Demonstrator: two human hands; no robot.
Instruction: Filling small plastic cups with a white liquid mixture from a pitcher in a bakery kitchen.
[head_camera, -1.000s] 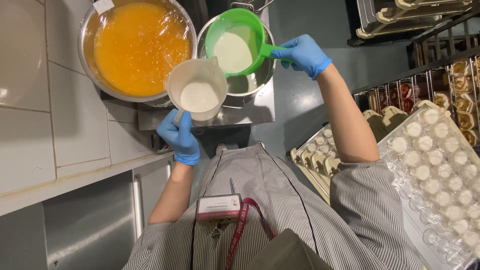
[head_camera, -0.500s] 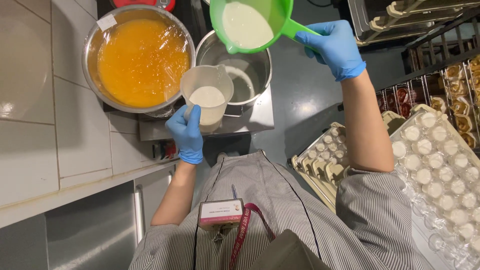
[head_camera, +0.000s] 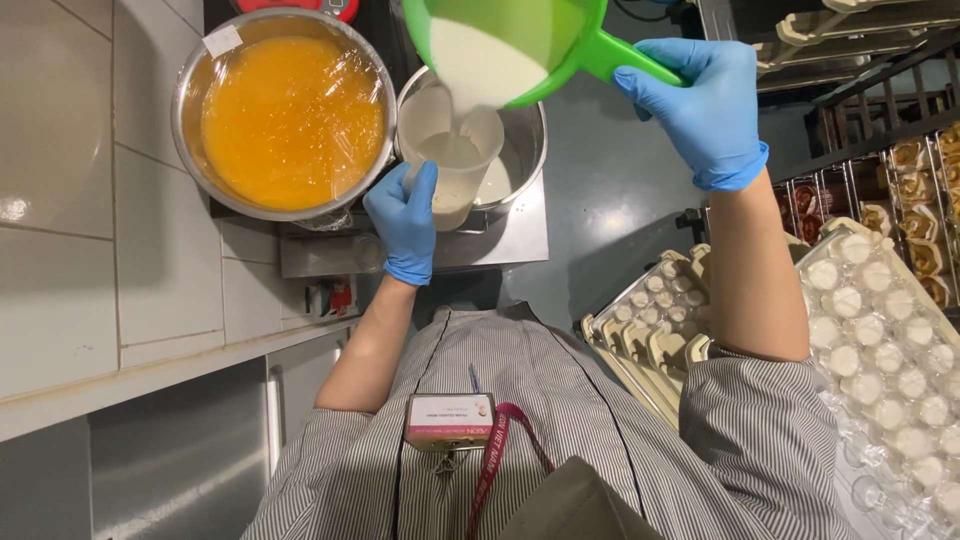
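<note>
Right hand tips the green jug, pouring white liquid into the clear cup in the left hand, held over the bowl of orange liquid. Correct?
Not quite. The head view shows the clear cup held over the steel pot, not the film-covered orange bowl beside it. Right hand, green jug and left hand are as stated.

A wide steel bowl of orange liquid under cling film (head_camera: 285, 115) is blocking the left side, touching the smaller steel bowl (head_camera: 520, 150). A tilted green plastic jug (head_camera: 520, 40) is hanging over that bowl, closing the way in from above. Grey floor (head_camera: 620, 210) is lying open to the right, until stacked egg trays (head_camera: 880, 340) are crowding the corner.
</note>
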